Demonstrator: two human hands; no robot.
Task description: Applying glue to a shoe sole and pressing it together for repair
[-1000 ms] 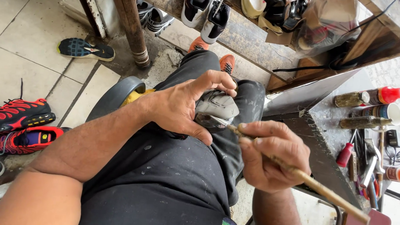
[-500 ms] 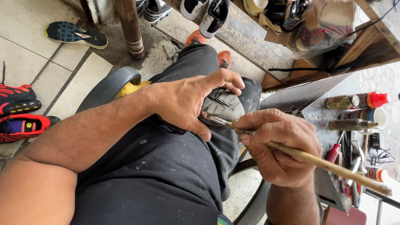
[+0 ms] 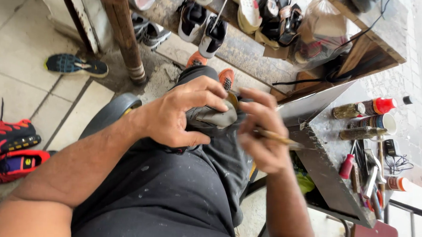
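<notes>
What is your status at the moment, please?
Left hand gripping grey shoe piece on lap. Right hand holding thin wooden-handled tool. Nothing between them.

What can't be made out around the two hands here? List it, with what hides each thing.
Head view only:
- Grey item: mostly covered by the left hand; its kind and shape cannot be told.
- Thin stick tool: blurred; its working end is hidden behind the right hand fingers.
- Tools on the workbench: small and overlapping, hard to tell apart.
- Red-and-black sneakers: cut off by the left edge.
</notes>
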